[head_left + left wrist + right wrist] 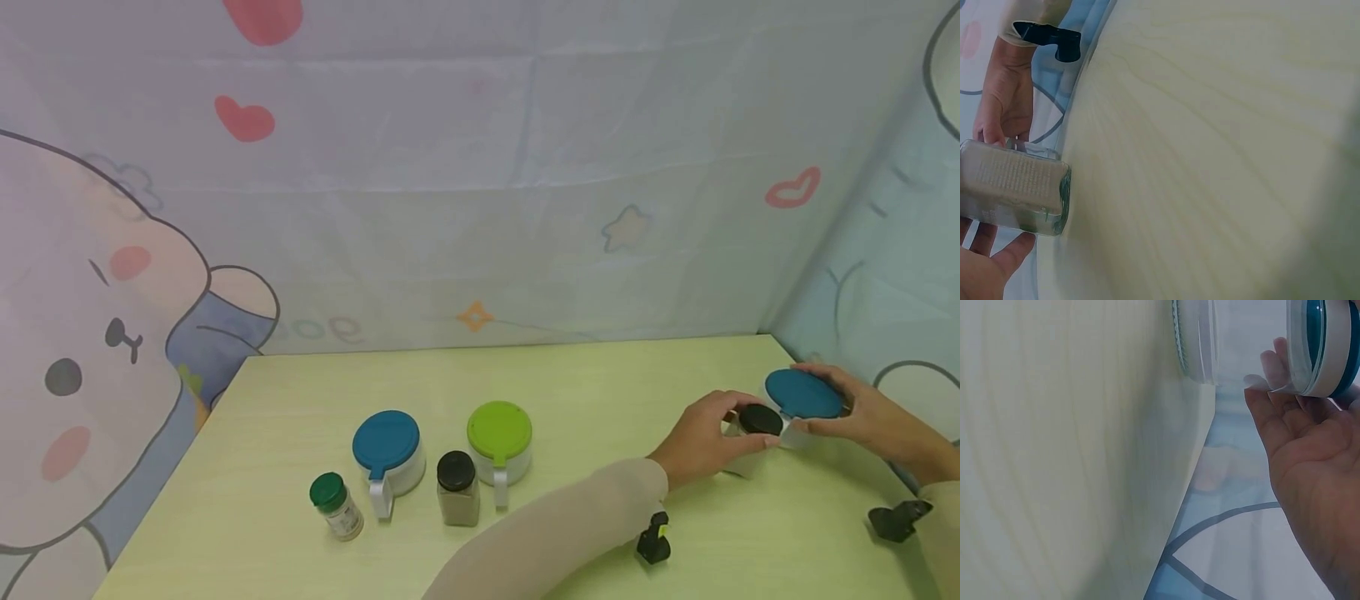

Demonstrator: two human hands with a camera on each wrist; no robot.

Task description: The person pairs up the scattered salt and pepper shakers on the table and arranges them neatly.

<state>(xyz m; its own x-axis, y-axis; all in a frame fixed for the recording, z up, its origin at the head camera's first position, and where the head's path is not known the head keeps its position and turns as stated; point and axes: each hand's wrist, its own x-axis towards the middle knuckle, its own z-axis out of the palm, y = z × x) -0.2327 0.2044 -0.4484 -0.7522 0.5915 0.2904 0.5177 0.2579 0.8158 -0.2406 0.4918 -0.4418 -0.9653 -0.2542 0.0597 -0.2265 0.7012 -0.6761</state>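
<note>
At the table's right end, my left hand [697,442] holds a square spice jar [760,419] by its black lid end, thumb and fingers on opposite sides. In the left wrist view this clear jar [1013,181] shows beige contents and printed text, with the left hand's fingers [1013,253] along one side. Just right of it, my right hand [862,412] grips a blue-lidded jar [802,393] around its top. The right wrist view shows that jar's clear body [1250,334], and the curled fingers of the right hand [1310,440] just under the lid.
Toward the left of the table stand a green-capped shaker [337,507], a blue-lidded jar with a handle [386,442], a black-lidded spice jar [457,490] and a green-lidded jar with a handle [499,437]. Printed cloth [450,167] hangs behind and at the right side.
</note>
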